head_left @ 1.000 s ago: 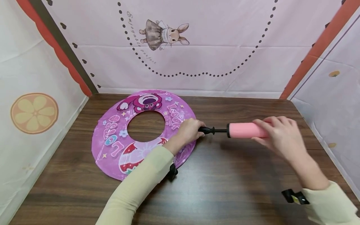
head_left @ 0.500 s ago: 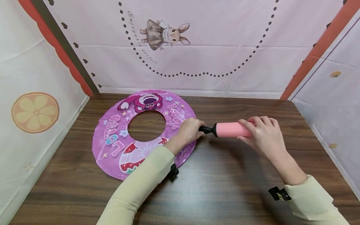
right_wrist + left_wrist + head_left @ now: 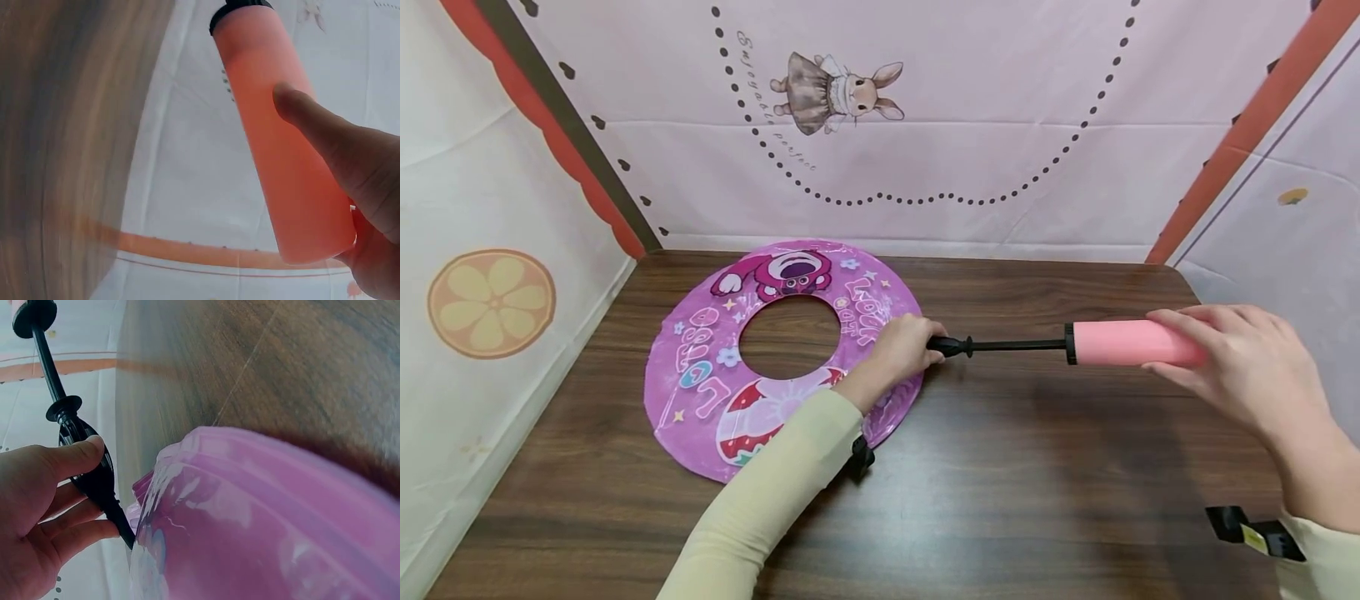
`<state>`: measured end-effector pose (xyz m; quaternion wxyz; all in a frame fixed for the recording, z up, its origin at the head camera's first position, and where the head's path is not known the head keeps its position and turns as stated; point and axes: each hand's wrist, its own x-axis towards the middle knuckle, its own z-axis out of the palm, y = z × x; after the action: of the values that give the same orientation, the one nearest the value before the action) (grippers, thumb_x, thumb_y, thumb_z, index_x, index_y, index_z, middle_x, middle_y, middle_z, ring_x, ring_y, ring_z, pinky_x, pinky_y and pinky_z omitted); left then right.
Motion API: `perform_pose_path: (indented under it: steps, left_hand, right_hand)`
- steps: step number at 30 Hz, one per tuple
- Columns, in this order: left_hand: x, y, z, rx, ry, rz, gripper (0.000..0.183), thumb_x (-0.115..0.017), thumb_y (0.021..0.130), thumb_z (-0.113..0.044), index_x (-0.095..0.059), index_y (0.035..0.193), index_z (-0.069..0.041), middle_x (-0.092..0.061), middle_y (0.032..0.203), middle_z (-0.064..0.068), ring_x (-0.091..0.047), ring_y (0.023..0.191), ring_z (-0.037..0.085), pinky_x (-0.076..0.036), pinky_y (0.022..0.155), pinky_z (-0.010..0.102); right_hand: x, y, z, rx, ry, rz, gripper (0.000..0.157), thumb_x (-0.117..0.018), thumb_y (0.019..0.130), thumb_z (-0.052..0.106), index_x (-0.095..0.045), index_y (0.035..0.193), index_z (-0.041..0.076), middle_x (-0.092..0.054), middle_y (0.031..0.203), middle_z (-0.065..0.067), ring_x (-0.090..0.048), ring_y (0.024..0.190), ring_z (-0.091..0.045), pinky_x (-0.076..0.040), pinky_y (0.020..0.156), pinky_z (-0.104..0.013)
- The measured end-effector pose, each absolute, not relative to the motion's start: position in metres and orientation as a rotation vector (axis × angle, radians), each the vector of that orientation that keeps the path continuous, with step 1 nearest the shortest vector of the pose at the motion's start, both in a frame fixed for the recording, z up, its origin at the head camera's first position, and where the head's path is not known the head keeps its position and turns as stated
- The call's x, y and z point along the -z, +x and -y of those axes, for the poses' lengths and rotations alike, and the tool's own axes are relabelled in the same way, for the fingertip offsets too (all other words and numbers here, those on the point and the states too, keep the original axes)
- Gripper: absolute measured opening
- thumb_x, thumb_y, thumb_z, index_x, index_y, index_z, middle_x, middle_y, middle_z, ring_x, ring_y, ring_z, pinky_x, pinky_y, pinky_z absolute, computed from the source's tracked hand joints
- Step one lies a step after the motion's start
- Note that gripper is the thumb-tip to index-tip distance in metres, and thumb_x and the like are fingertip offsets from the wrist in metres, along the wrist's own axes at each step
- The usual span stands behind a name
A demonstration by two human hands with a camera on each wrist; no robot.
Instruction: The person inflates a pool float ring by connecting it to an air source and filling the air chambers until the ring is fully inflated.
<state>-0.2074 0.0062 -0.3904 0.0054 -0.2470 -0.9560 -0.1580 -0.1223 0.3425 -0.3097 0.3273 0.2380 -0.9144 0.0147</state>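
Observation:
A pink hand pump [image 3: 1112,342] lies level across the right half of the head view, its black rod [image 3: 1018,345] drawn far out of the barrel. My right hand [image 3: 1255,358] grips the barrel's far end, the thumb [image 3: 312,119] along its side in the right wrist view. With thumb and fingers my left hand [image 3: 898,346] holds the black nozzle end [image 3: 94,469], whose tip meets the purple swim ring [image 3: 673,392] at its right edge. The ring looks plump in the left wrist view; its valve is hidden there behind the nozzle and film.
The brown wooden table [image 3: 1000,500] carries the ring on its left half. Printed cloth walls [image 3: 970,83] rise behind and at both sides, and the right hand is near the right wall.
The right hand first pushed the barrel left against the nozzle end, then drew it right, farther than at the start, so more rod shows. The left hand and ring have stayed in place.

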Motion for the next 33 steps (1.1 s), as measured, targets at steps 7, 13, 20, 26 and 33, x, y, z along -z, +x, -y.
perform_pose_path:
  steps: [7,13,20,26,33]
  left_hand:
    - [0.391,-0.206,-0.003,0.460,-0.848,2.925,0.024,-0.072,0.078,-0.027,-0.070,0.099,-0.016,-0.070,0.091,0.000,-0.064,0.079,0.015,-0.051,0.074,0.030]
    - [0.391,-0.204,-0.003,0.399,-0.858,2.900,0.023,-0.072,0.079,-0.026,-0.069,0.099,-0.016,-0.070,0.092,0.001,-0.064,0.082,0.017,-0.052,0.074,0.031]
    - [0.389,-0.205,-0.006,0.455,-0.821,2.922,0.022,-0.073,0.078,-0.026,-0.070,0.098,-0.017,-0.070,0.090,0.000,-0.063,0.078,0.015,-0.051,0.072,0.030]
    - [0.387,-0.206,-0.008,0.440,-0.786,2.998,0.025,-0.071,0.079,-0.028,-0.068,0.101,-0.017,-0.070,0.093,0.001,-0.064,0.082,0.017,-0.051,0.075,0.030]
    - [0.388,-0.206,-0.008,0.413,-0.767,3.020,0.025,-0.072,0.079,-0.029,-0.068,0.102,-0.018,-0.070,0.093,0.001,-0.064,0.082,0.017,-0.051,0.075,0.030]
  right_hand:
    - [0.328,-0.137,-0.299,-0.029,0.744,2.331,0.072,-0.026,0.086,0.070,-0.065,0.104,0.011,-0.062,0.084,-0.017,-0.055,0.076,-0.041,-0.040,0.065,-0.054]
    - [0.346,-0.146,-0.261,-0.019,0.725,2.352,0.053,-0.077,0.065,0.042,-0.064,0.106,0.011,-0.060,0.088,-0.017,-0.052,0.081,-0.039,-0.038,0.070,-0.054]
    - [0.348,-0.147,-0.257,-0.022,0.743,2.313,0.050,-0.076,0.066,0.040,-0.064,0.106,0.012,-0.060,0.088,-0.016,-0.053,0.081,-0.038,-0.038,0.070,-0.053]
    - [0.339,-0.139,-0.282,-0.029,0.711,2.362,0.074,-0.023,0.085,0.071,-0.064,0.107,0.014,-0.062,0.088,-0.016,-0.055,0.081,-0.039,-0.040,0.069,-0.053]
    - [0.318,-0.127,-0.330,-0.028,0.654,2.412,0.082,-0.021,0.081,0.077,-0.066,0.103,0.010,-0.062,0.085,-0.019,-0.055,0.080,-0.042,-0.040,0.068,-0.055]
